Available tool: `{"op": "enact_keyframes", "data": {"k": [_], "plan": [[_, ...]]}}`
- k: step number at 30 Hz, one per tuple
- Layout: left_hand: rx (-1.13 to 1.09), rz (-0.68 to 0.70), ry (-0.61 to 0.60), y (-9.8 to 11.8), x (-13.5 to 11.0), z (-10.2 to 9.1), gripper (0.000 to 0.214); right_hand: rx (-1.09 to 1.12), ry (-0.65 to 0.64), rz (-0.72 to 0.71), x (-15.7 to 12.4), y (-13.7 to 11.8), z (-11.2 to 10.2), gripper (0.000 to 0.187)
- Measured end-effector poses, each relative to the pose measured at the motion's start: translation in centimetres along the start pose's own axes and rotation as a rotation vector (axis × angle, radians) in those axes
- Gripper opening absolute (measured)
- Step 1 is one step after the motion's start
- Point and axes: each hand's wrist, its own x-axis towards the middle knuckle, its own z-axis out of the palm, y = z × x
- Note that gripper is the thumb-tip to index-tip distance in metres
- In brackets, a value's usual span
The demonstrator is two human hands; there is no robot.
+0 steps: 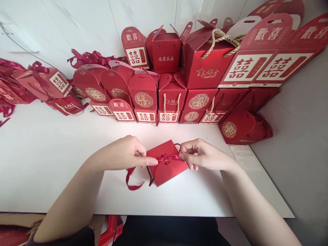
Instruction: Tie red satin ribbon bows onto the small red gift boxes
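A small red gift box (167, 175) sits at a slant on the white table between my hands, its rounded top flaps folded in. A dark pink ribbon (165, 159) crosses the top, knotted or crossed at the middle. My left hand (133, 153) pinches the ribbon at the left of the knot, thumb over the box. The ribbon's loose tail curls on the table below that hand. My right hand (197, 154) pinches the ribbon at the box's right edge. Dark red cord handles show at both sides of the box.
Behind my hands, red gift boxes (145, 90) stand stacked along the tiled wall. More ribbon-tied boxes (50, 82) lie at the left. A single box (243, 128) leans at the right by the grey wall. The white table (64, 164) ends just before my body.
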Motion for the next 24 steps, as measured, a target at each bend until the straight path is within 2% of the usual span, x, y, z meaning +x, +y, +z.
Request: {"op": "enact_keyframes", "data": {"k": [3, 6, 9, 14, 20, 24], "plan": [[-0.009, 0.040, -0.067, 0.1, 0.1, 0.2, 0.043, 0.082, -0.026, 0.014, 0.2, 0.1, 0.0, 0.037], [0.008, 0.110, 0.032, 0.2, 0.8, 0.3, 0.039, 0.080, -0.006, 0.066, 0.2, 0.1, 0.1, 0.040], [-0.057, 0.122, 0.124, 0.2, 1.5, 0.4, 0.036, 0.045, 0.002, 0.112, 0.2, -0.1, 0.2, 0.040], [-0.211, 0.111, 0.076, 0.3, 2.3, 1.0, 0.039, 0.079, -0.009, 0.139, 0.1, -0.3, 0.4, 0.036], [-0.304, 0.173, 0.004, -0.2, 3.0, 0.9, 0.033, 0.168, 0.079, -0.025, 0.2, 0.6, 0.1, 0.034], [-0.296, 0.203, -0.016, -0.2, 3.1, 0.7, 0.030, 0.114, 0.136, -0.070, 0.1, 0.6, -0.2, 0.034]]}}
